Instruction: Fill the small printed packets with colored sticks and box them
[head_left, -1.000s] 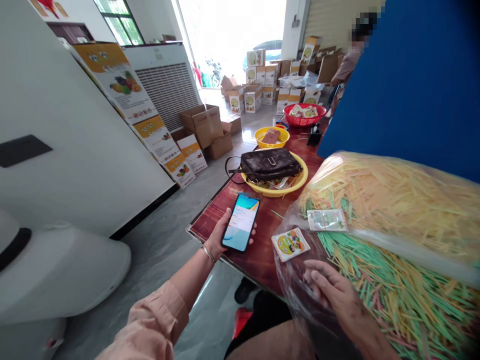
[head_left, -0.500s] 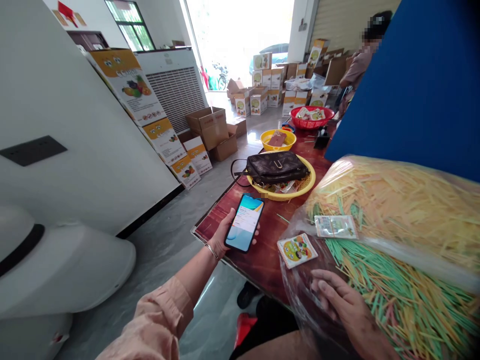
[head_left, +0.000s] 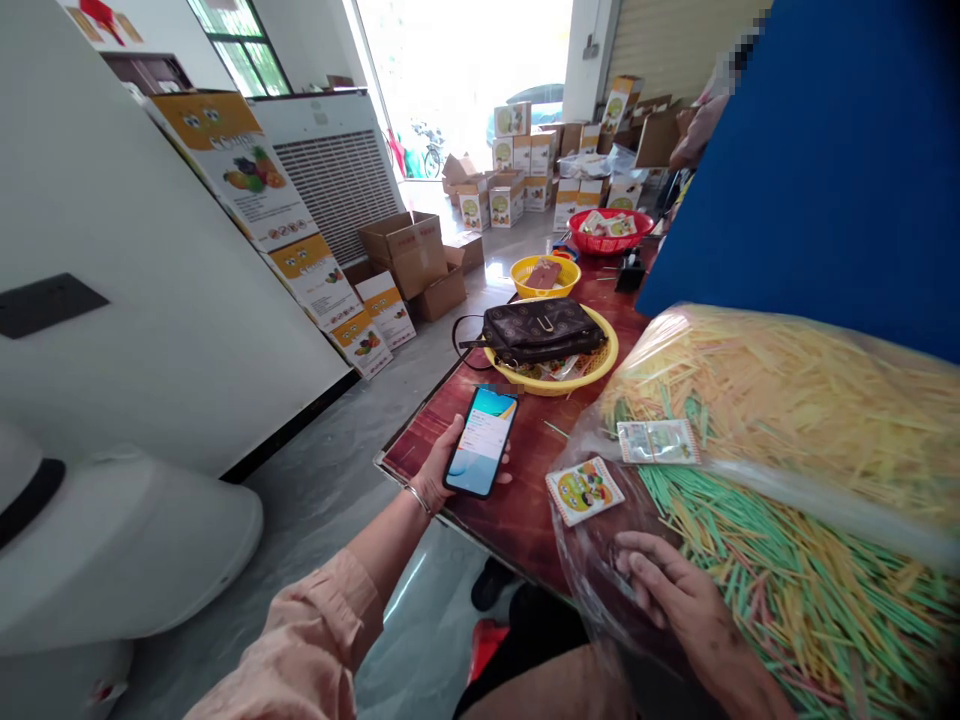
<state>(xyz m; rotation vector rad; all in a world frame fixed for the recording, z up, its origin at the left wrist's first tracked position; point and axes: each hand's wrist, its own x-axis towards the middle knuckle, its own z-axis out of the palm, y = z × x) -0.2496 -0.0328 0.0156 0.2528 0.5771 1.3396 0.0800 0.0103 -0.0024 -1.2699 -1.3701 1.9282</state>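
Observation:
A phone [head_left: 481, 442] with a lit screen lies in my left hand [head_left: 442, 462], its fingers wrapped round the edges, above the dark red table [head_left: 420, 430]. My right hand [head_left: 667, 585] rests over clear plastic at the table's front, fingers loosely curled but apart, with nothing seen in them. Just beyond it sit a square printed packet [head_left: 585, 491] and a second packet [head_left: 658, 441] with a band round it. To the right, a big clear bag [head_left: 810, 390] holds yellow strips, and green, orange and pink sticks [head_left: 795, 580] spread below it.
Past the phone, a dark handbag [head_left: 547, 328] sits on a yellow basket [head_left: 611, 365]. Behind are a smaller yellow basket [head_left: 547, 288] and a red basket [head_left: 609, 243]. A blue panel [head_left: 817, 170] rises at right, partly hiding a person [head_left: 697, 125]. Cartons [head_left: 409, 250] stand on the floor.
The whole view has shifted slightly, so most things appear a little further left. The person at the back is now more hidden by the blue panel. Both hands keep their poses.

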